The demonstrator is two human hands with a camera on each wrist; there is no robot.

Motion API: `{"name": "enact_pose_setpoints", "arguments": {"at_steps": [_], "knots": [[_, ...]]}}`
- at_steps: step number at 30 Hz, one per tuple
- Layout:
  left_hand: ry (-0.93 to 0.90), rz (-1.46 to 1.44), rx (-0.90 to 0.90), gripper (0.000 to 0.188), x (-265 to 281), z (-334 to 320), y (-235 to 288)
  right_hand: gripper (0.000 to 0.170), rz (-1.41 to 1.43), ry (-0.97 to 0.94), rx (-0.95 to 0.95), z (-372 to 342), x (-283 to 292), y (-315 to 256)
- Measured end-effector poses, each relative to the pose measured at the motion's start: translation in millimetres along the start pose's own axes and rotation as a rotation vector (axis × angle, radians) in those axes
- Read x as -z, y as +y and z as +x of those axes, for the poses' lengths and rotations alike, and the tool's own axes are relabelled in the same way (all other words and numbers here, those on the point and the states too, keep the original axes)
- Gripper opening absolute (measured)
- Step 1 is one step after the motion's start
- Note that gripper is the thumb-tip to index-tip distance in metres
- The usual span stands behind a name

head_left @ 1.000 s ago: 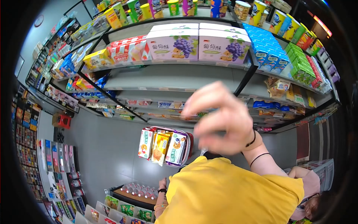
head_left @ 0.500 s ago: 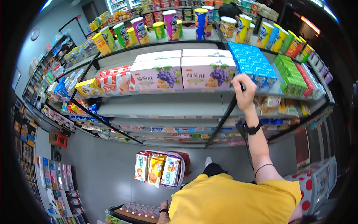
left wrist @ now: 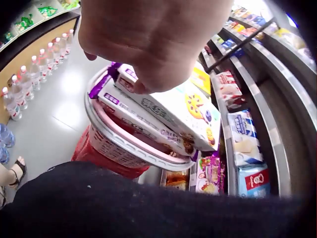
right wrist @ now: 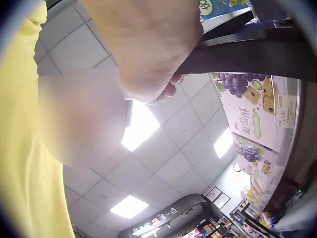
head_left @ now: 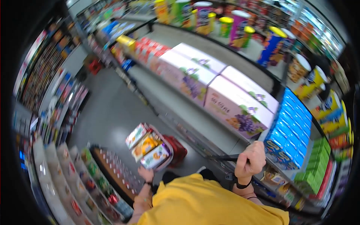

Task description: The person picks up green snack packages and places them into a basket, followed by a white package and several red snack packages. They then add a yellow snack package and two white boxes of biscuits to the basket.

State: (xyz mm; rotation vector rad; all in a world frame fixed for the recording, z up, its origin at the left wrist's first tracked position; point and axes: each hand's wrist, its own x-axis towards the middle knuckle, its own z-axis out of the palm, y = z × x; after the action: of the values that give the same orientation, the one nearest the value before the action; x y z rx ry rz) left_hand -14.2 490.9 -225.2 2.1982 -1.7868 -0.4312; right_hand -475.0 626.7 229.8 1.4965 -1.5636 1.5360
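Note:
My right hand (head_left: 250, 159) grips a black bar (right wrist: 237, 57) of the shelf frame, just below the blue boxes (head_left: 288, 129) and the grape-pastry cartons (head_left: 236, 107). In the right wrist view its fingers are mostly hidden behind the palm. Down low, my left hand (head_left: 145, 173) is beside the red basket (head_left: 176, 150), with loosely bent fingers. The basket holds flat biscuit boxes, one of them white and purple (left wrist: 176, 111), and a yellow packet (head_left: 144, 145). In the left wrist view, the left hand overlaps the white-and-purple box.
Shelves with snack canisters (head_left: 238, 28) stand ahead and to the right. A low stand with clear bottles (head_left: 116, 168) and slanted bins of packets (head_left: 90, 183) is on the left. Grey floor (head_left: 108, 108) shows between them. In the left wrist view, a sandaled foot (left wrist: 19, 171) is visible.
My right hand rose from a blurred sweep to the shelf frame and has stayed there. My left hand has come forward beside the basket. The head view has tilted and turned.

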Motion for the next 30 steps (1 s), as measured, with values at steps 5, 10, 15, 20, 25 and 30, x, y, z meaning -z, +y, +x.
{"name": "enact_pose_setpoints", "arguments": {"at_steps": [5, 10, 15, 20, 25, 30], "knots": [[0.003, 0.030, -0.125, 0.064, -0.4, -14.3, 34.0, 0.014, 0.006, 0.008, -0.074, -4.3, -6.0, -4.0], [-0.147, 0.045, -0.405, 0.045, 2.9, -20.8, 39.9, 0.013, 0.029, 0.047, -0.083, -6.7, -15.5, -8.0], [-0.137, 0.076, -0.505, 0.041, 16.0, -23.9, 54.5, 0.018, 0.015, 0.072, -0.068, -13.5, -19.0, -4.9], [-0.205, 0.087, -0.644, 0.028, 4.4, -18.6, 39.6, 0.026, -0.011, 0.108, -0.066, -15.5, -22.0, -4.4], [-0.207, -0.020, -0.593, 0.017, 3.2, -18.7, 25.0, 0.025, -0.035, 0.110, -0.074, -19.6, -18.8, -3.2], [-0.393, 0.023, -0.136, 0.036, 11.3, -37.6, -9.7, 0.027, 0.008, 0.113, -0.068, -24.6, -15.1, 1.8]]}}
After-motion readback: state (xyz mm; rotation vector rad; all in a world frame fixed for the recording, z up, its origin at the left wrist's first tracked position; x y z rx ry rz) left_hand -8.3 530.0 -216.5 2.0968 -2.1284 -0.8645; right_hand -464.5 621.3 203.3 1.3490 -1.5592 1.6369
